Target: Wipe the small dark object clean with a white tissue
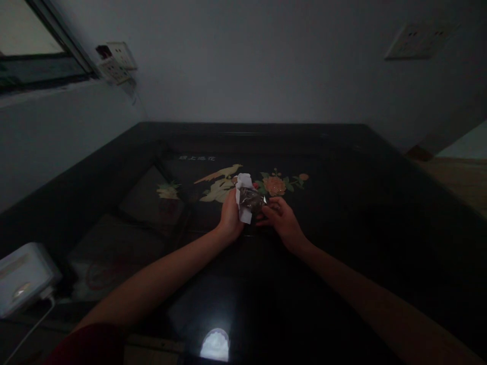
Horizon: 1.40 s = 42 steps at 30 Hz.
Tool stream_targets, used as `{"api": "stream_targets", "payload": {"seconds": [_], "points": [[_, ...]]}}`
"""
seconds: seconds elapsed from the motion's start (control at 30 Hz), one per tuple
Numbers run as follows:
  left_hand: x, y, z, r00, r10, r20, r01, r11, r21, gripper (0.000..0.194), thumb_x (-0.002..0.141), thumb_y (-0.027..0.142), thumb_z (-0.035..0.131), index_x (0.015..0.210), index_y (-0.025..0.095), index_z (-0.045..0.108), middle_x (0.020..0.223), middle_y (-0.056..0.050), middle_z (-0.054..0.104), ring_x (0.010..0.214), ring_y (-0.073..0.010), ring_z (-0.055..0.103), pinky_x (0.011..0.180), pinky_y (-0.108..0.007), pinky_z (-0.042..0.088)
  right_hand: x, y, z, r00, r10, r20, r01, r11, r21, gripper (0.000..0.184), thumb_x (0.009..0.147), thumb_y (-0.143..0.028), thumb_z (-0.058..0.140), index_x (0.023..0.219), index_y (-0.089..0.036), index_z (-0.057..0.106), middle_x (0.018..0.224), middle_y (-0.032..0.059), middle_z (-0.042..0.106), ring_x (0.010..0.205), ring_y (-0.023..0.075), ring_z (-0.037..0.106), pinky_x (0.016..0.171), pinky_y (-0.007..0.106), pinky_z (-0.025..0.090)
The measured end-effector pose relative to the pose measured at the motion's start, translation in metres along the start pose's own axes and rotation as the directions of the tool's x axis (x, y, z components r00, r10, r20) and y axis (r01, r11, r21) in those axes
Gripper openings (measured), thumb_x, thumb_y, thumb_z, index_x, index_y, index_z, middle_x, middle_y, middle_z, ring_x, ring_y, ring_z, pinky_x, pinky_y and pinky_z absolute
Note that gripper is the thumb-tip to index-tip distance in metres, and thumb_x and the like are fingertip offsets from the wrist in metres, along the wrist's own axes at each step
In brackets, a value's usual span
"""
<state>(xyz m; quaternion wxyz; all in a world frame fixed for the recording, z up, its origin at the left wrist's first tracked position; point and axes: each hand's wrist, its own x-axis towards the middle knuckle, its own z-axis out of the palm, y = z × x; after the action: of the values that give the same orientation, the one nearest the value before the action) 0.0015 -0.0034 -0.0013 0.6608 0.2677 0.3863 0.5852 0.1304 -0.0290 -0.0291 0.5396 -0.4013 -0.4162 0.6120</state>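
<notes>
Over the middle of a glossy black table (342, 213), both my hands meet on a small dark object (251, 199) wrapped partly in white paper or tissue (243, 183). My left hand (230, 215) grips the white wrapping from the left side. My right hand (279, 218) pinches the dark object's right edge with curled fingers. The room is dim and I cannot make out what the dark object is.
The table top bears a painted bird (220, 182) and an orange flower (274, 185) just beyond my hands. A white box with a cable (23, 276) sits at the left edge. Wall sockets (116, 63) hang at the upper left near a window.
</notes>
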Motion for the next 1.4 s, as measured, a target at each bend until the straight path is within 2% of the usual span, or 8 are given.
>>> {"api": "stream_targets", "payload": {"seconds": [0.13, 0.27, 0.43, 0.57, 0.77, 1.03, 1.17, 1.4], "points": [[0.003, -0.001, -0.006, 0.980, 0.194, -0.049, -0.186, 0.974, 0.131, 0.024, 0.086, 0.035, 0.048, 0.087, 0.017, 0.064, 0.086, -0.004, 0.069, 0.075, -0.0147, 0.062, 0.073, -0.027, 0.047, 0.001, 0.001, -0.002, 0.998, 0.048, 0.034, -0.049, 0.998, 0.036, 0.030, 0.067, -0.036, 0.080, 0.082, -0.019, 0.060, 0.090, 0.0026, 0.068, 0.082, 0.0177, 0.069, 0.074, 0.036, 0.062], [0.006, -0.001, -0.012, 0.939, 0.345, 0.015, -0.336, 0.903, 0.269, 0.026, 0.090, 0.036, 0.045, 0.085, 0.019, 0.064, 0.081, -0.002, 0.065, 0.074, -0.0150, 0.059, 0.071, -0.025, 0.045, 0.001, -0.002, -0.002, 0.990, 0.087, 0.108, -0.090, 0.996, 0.023, 0.028, 0.070, -0.034, 0.078, 0.090, -0.018, 0.067, 0.100, 0.0053, 0.070, 0.095, 0.0201, 0.067, 0.088, 0.040, 0.058], [-0.003, 0.001, -0.011, 0.891, 0.429, 0.146, -0.446, 0.772, 0.452, 0.031, 0.090, 0.046, 0.048, 0.088, 0.020, 0.063, 0.078, -0.002, 0.063, 0.072, -0.0159, 0.057, 0.069, -0.025, 0.045, 0.001, -0.001, -0.003, 0.969, 0.060, 0.238, -0.067, 0.998, 0.020, 0.035, 0.077, -0.038, 0.072, 0.106, -0.021, 0.065, 0.111, 0.0048, 0.067, 0.102, 0.0193, 0.064, 0.091, 0.039, 0.056], [-0.016, 0.001, -0.006, 0.814, 0.472, 0.338, -0.580, 0.646, 0.496, 0.033, 0.093, 0.042, 0.043, 0.103, 0.019, 0.065, 0.107, -0.008, 0.065, 0.102, -0.0202, 0.058, 0.092, -0.030, 0.042, 0.003, 0.003, -0.006, 0.965, 0.017, 0.263, -0.026, 0.999, 0.030, 0.038, 0.077, -0.038, 0.071, 0.112, -0.025, 0.062, 0.115, 0.0032, 0.065, 0.101, 0.0195, 0.063, 0.090, 0.040, 0.055], [-0.017, 0.002, -0.006, 0.760, 0.519, 0.391, -0.648, 0.554, 0.523, 0.033, 0.096, 0.037, 0.038, 0.108, 0.019, 0.063, 0.112, -0.009, 0.064, 0.107, -0.0197, 0.057, 0.098, -0.032, 0.039, 0.002, -0.003, -0.005, 0.971, -0.029, 0.235, 0.043, 0.998, -0.054, 0.043, 0.077, -0.034, 0.071, 0.118, -0.023, 0.061, 0.116, 0.0054, 0.067, 0.110, 0.0228, 0.059, 0.095, 0.039, 0.048], [-0.008, 0.003, -0.012, 0.555, 0.595, 0.582, -0.824, 0.298, 0.481, 0.025, 0.097, 0.028, 0.037, 0.101, 0.019, 0.060, 0.110, -0.008, 0.065, 0.111, -0.0179, 0.057, 0.101, -0.038, 0.041, 0.007, 0.004, -0.008, 0.992, 0.023, 0.126, -0.037, 0.993, 0.108, 0.046, 0.066, -0.025, 0.077, 0.110, -0.022, 0.065, 0.102, 0.0039, 0.072, 0.095, 0.0222, 0.065, 0.090, 0.038, 0.048], [-0.010, 0.008, -0.011, 0.462, 0.609, 0.644, -0.874, 0.192, 0.446, 0.021, 0.096, 0.024, 0.040, 0.100, 0.019, 0.060, 0.107, -0.008, 0.066, 0.110, -0.0180, 0.058, 0.102, -0.040, 0.040, 0.007, 0.005, -0.010, 0.973, -0.009, 0.231, -0.014, 0.995, 0.100, 0.040, 0.073, -0.031, 0.074, 0.112, -0.022, 0.065, 0.107, 0.0049, 0.070, 0.097, 0.0222, 0.065, 0.092, 0.038, 0.047], [-0.013, 0.013, -0.006, 0.389, 0.609, 0.691, -0.898, 0.082, 0.433, 0.020, 0.095, 0.022, 0.041, 0.101, 0.019, 0.060, 0.106, -0.008, 0.068, 0.111, -0.0188, 0.058, 0.102, -0.042, 0.040, 0.006, 0.003, -0.014, 0.957, -0.087, 0.278, 0.095, 0.995, -0.014, 0.041, 0.078, -0.033, 0.070, 0.117, -0.025, 0.061, 0.116, 0.0037, 0.065, 0.104, 0.0212, 0.061, 0.096, 0.037, 0.044]]}}
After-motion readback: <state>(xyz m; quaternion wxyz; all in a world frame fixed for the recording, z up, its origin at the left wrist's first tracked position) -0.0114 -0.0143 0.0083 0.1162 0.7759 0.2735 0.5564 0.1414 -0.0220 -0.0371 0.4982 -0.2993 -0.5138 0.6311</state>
